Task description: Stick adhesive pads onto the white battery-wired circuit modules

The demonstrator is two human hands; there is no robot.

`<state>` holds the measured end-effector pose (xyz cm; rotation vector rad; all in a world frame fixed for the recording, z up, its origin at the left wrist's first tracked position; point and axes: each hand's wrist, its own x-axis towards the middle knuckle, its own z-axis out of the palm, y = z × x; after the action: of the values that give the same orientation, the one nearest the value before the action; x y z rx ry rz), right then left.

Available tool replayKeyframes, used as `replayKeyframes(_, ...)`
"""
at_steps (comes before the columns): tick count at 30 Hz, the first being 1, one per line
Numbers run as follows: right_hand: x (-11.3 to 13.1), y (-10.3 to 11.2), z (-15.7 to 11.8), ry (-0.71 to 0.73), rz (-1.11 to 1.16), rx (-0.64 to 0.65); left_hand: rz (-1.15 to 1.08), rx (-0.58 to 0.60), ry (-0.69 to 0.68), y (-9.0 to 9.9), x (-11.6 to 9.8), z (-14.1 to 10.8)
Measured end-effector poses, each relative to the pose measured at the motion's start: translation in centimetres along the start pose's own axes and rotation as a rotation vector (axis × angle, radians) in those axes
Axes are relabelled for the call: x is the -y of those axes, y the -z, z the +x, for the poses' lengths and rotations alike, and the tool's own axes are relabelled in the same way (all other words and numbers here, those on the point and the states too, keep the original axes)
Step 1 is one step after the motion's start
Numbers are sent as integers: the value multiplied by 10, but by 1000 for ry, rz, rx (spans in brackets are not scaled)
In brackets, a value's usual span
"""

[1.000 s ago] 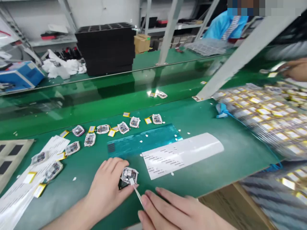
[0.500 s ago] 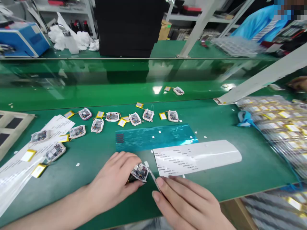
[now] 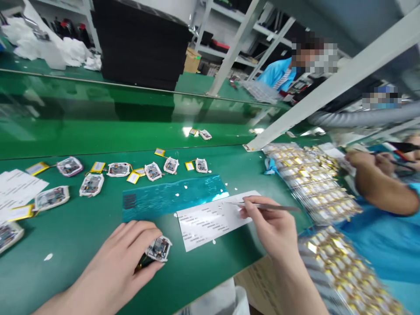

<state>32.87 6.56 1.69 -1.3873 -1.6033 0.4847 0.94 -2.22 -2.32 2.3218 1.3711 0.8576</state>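
Observation:
My left hand (image 3: 131,251) grips a small white-framed circuit module (image 3: 159,249) by its left side, just above the green mat. Between the fingers of my right hand (image 3: 271,218) are metal tweezers (image 3: 272,206), their tips pointing left over a white label sheet (image 3: 210,221) with rows of dark print. A teal film strip (image 3: 173,196) lies behind that sheet. Several similar modules, one of them (image 3: 119,169) near the middle of the row, sit along the back of the mat beside small yellow-edged batteries (image 3: 98,167).
Trays of yellow-edged parts (image 3: 308,175) stand at the right, near another person's arm (image 3: 380,188). A slanted white post (image 3: 295,105) rises at the back right. Black stacked blocks (image 3: 139,43) stand on the rear shelf. More printed sheets (image 3: 21,188) lie at the left.
My right hand and the tweezers have moved away from the held module to over the label sheet. My left hand still holds the module. The view has turned to the right.

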Motion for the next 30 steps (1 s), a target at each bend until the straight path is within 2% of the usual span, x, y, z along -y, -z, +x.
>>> replayKeyframes(4,-7,-5,0,-24,9,124,15,-10,-24,-2,4,-2)
replayKeyframes(9,-12,-15,-9,63,-10,133,20,9,-17,-4,5,-6)
replayKeyframes(11,-10,-16,-13,163,-55,132,13,13,-15,-5,5,-6)
replayKeyframes(15,-4,-13,-19,542,-281,123,1,39,10,-5,3,-4)
replayKeyframes(18,-6,-10,-21,661,-340,120,-11,61,35,-4,-1,-2)
replayKeyframes(21,-8,-11,-22,655,-350,50,-37,67,53,-3,-6,1)
replayKeyframes(24,2,-22,-17,608,-261,-40,-47,46,42,1,-6,3)
replayKeyframes(26,17,-34,-10,553,-133,44,-9,12,29,6,-1,6)
replayKeyframes(27,25,-40,-7,503,-64,132,22,-12,27,9,3,8)
replayKeyframes(30,42,-55,3,265,103,343,116,-81,26,19,17,14)
